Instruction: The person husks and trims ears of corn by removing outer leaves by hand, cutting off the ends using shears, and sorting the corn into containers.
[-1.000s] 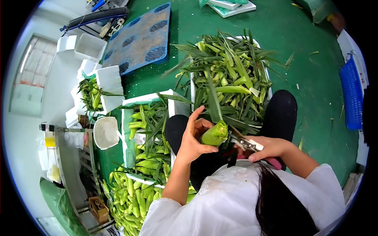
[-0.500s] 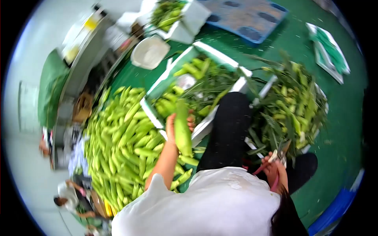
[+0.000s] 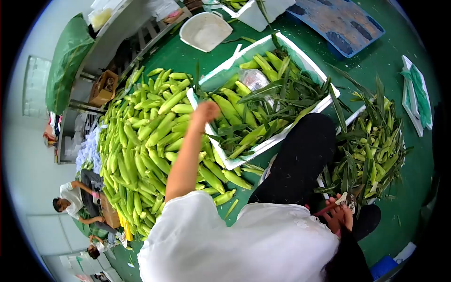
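My left hand [image 3: 206, 113] is stretched out over the near left rim of a white foam box [image 3: 191, 97]. Its fingers are blurred and partly hidden, and I see no ear of corn in it. Green ears of corn in their husks [image 3: 235, 110] and long leaves lie inside the box, along with a clear plastic bundle [image 3: 253, 80]. A big pile of husked-on corn [image 3: 150, 145] spreads left of that hand. Low at the right, my right hand [image 3: 337, 215] is closed around pruning shears [image 3: 329, 207] with red handles, beside a heap of cut leaves and stalks [image 3: 371, 150].
A white basin [image 3: 205, 32] and a blue pallet [image 3: 336, 21] are at the far side. Another foam box [image 3: 265, 14] stands between them. A foam lid with green netting [image 3: 416, 96] lies far right. A person [image 3: 73, 199] sits beyond the pile, near shelving [image 3: 108, 44].
My left hand held an ear of corn over the box; now that ear is out of it and the hand is farther forward at the rim. The view has turned. My right hand keeps the shears.
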Available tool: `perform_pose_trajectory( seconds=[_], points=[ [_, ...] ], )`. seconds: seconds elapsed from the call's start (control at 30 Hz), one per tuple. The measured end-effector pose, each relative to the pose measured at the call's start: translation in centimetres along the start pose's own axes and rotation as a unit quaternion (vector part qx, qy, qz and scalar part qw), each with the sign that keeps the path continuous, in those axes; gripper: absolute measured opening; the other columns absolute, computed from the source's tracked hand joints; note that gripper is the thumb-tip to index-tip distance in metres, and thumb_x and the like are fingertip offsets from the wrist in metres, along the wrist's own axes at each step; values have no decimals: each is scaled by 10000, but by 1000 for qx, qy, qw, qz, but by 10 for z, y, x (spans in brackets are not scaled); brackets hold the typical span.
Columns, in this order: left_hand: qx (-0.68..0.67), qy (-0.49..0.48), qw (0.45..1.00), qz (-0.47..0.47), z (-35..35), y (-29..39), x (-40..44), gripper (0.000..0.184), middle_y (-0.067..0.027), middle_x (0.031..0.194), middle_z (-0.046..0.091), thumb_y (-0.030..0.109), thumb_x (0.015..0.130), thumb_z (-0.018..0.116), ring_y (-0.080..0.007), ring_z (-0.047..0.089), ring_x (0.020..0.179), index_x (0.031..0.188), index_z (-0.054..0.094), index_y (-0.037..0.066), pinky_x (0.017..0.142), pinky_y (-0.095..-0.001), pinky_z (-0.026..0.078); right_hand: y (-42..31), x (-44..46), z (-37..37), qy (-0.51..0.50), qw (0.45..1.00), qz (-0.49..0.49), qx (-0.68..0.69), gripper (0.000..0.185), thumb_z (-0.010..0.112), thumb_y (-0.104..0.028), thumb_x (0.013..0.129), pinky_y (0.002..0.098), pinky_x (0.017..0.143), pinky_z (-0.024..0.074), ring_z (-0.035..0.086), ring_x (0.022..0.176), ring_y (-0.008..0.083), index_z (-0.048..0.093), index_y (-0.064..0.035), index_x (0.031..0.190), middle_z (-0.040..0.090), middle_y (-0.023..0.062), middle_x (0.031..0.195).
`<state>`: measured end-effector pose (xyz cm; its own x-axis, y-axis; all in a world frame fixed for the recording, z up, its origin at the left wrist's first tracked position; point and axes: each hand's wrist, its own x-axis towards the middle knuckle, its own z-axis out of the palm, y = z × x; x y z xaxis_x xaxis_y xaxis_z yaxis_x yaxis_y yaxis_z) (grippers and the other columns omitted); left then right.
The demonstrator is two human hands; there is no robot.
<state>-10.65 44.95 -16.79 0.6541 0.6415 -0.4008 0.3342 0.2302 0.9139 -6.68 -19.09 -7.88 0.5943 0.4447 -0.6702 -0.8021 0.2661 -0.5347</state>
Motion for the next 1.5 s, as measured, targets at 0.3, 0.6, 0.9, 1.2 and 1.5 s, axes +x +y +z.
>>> perform_pose_trajectory(
  seconds=[0.3, 0.6, 0.9, 1.2, 1.5],
  points=[
    [581, -231, 774, 100, 162, -88, 4, 299, -280, 967, 666, 204, 812, 639, -443, 642, 930, 1044, 681, 20, 798, -478, 509, 0, -27, 28, 80, 992, -70, 68, 569, 563, -383, 947, 446, 1035, 384, 509, 1220, 232, 438, -81, 1412, 599, 82, 1220],
    [121, -122, 971, 163, 270, 109, -62, 678, -168, 1249, 620, 489, 973, 541, -233, 621, 1102, 1409, 413, -15, 894, -347, 524, -19, -13, 5, -22, 988, -153, -5, 614, 636, -187, 887, 363, 974, 421, 551, 1129, 188, 419, -64, 1448, 598, 59, 1171],
    [304, -389, 796, 350, 457, 114, -260, 783, -141, 1140, 644, 148, 876, 721, -247, 632, 1022, 1540, 306, 117, 907, -332, 486, -105, -32, -24, 202, 777, -379, -461, 910, 810, -446, 747, 446, 1070, 379, 489, 1233, 405, 400, 29, 1405, 504, 252, 1304],
    [370, -580, 643, 337, 511, 91, -261, 672, -170, 1258, 625, 208, 806, 777, -272, 634, 1123, 1402, 511, 52, 960, -343, 485, -120, -29, -114, 116, 813, -357, -444, 552, 787, -319, 743, 363, 772, 521, 651, 842, 291, 583, 32, 1118, 648, 141, 908],
    [283, -511, 732, 350, 525, 82, -260, 1093, -148, 1419, 467, 133, 731, 836, -253, 517, 1248, 1572, 142, 49, 1053, -367, 414, -66, -60, -77, -97, 955, -267, 85, 455, 701, -212, 892, 278, 714, 517, 625, 818, 141, 520, -3, 1253, 653, 73, 940]
  ],
)
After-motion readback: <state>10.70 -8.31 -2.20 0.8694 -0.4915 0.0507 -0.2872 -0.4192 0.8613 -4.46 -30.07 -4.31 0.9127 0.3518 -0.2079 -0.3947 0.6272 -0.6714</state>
